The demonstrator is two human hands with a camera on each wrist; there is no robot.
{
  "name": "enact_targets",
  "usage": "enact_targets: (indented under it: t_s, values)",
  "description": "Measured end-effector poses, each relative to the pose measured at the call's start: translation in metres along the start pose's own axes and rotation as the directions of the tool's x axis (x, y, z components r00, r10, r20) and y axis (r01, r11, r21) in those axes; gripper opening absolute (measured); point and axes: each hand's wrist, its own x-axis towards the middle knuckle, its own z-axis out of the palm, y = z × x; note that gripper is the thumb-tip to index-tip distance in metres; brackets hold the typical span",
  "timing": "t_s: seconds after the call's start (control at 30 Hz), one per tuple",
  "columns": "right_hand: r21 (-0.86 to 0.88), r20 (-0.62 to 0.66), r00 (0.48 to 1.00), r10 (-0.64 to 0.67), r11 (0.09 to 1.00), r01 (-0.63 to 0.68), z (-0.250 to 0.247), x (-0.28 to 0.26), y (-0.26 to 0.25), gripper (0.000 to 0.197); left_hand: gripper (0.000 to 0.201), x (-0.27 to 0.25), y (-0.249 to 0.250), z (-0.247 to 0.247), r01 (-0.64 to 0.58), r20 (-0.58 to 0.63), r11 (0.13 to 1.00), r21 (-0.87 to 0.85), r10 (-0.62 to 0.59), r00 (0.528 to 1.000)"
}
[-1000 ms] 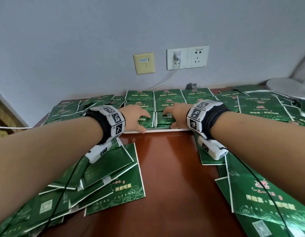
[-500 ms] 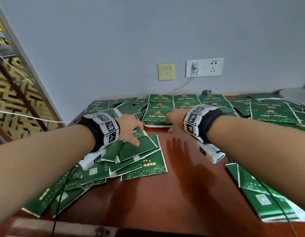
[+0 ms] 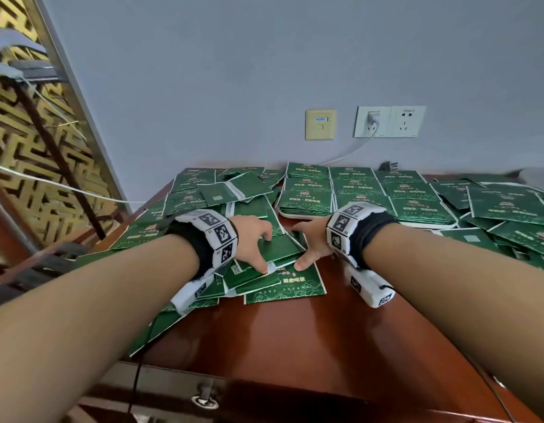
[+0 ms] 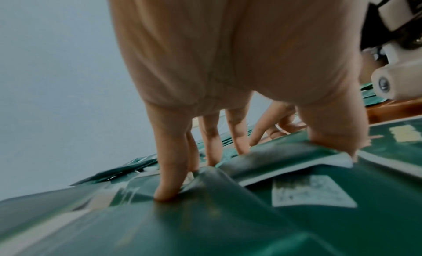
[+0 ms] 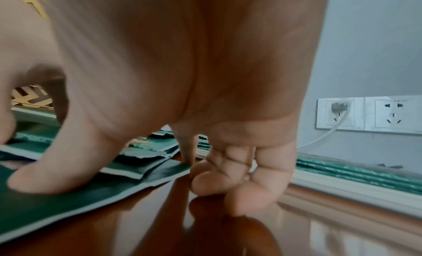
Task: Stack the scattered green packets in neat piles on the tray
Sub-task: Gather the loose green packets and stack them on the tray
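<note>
fingers of both hands on loose packets — tray behind

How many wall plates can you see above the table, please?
3, in a row on the wall: a beige plate on the left, a white socket with a plug in it in the middle, an empty white socket on the right. None looks hidden.

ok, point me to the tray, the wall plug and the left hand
tray (image 3: pixel 298 215): head view, white front rim under the stacked packets.
wall plug (image 3: pixel 372 118): head view, plug body in the left socket.
left hand (image 3: pixel 251 239): head view, back of the hand.
</note>
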Motion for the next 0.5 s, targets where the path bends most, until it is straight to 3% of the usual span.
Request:
enact_targets:
  t_s: [0.2, 0.5]
  values:
    - [0.109, -0.032, 0.999, -0.015, 0.994, 0.019, 0.0018, -0.0022, 0.0002, 0.091, 0.062, 0.0028, -0.0017, 0.0045, 0.011, -0.023, 1.0, -0.024, -0.012, 1.0]
    - [0.13, -0.021, 1.0, -0.016, 0.991, 0.019, 0.0016, -0.0046, 0.0009, 0.088, 0.059, 0.0092, -0.0002, 0.0018, 0.046, -0.005, 0.998, -0.048, -0.046, 0.999]
